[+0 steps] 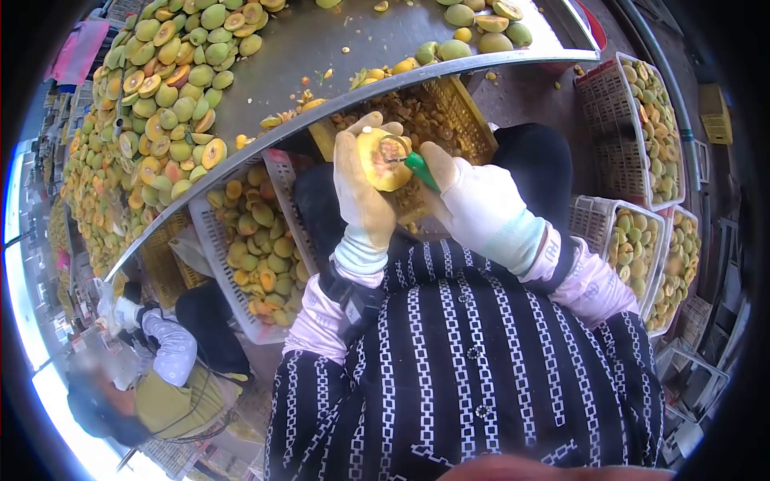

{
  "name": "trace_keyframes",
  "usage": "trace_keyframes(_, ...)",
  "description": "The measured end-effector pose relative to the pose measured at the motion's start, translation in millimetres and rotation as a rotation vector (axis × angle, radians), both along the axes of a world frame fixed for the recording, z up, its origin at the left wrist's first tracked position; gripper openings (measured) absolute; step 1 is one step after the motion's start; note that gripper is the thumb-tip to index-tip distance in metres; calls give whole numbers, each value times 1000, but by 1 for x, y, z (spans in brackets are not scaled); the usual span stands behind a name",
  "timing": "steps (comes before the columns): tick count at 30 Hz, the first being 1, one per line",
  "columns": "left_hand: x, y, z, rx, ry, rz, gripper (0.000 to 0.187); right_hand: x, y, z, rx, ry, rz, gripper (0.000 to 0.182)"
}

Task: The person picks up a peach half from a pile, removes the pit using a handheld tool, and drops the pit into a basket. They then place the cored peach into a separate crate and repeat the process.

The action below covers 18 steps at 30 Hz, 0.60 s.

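Note:
Wrapped round a halved yellow fruit (375, 170), my gloved left hand (361, 188) holds it with the cut side showing. My gloved right hand (473, 196) is closed on the green handle of a small pitting tool (420, 170). The tool's curved metal end touches the fruit's reddish centre. Both hands are above a yellow crate (459, 104) holding scraps and pits, just in front of the metal table's rim (301, 122).
Halved and whole fruits (180, 96) are heaped on the table's left side. White crates of fruit stand at left (228, 280) and right (605, 144). A co-worker (180, 393) sits at the lower left.

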State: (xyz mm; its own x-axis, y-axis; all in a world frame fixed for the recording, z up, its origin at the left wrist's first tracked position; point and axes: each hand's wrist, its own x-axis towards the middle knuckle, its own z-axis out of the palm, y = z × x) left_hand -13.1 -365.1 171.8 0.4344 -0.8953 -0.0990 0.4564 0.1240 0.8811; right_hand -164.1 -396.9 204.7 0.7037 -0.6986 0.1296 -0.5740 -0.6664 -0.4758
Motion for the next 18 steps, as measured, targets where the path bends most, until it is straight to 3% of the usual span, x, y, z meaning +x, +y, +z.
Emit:
trace_keyframes(2, 1, 1, -4, -4, -230, 23, 52, 1, -1, -2, -4, 18, 18, 35)
trace_keyframes(7, -6, 5, -4, 3, -223, 57, 51, 5, -1, -3, 184, 66, 36, 23)
trace_keyframes(14, -5, 3, -10, -155, -291, 193, 53, 15, 5, 7, 367, -10, 74, 27)
trace_keyframes(18, 5, 7, 6, -10, -58, 95, 49, 18, 1, 3, 367, -23, 129, 29)
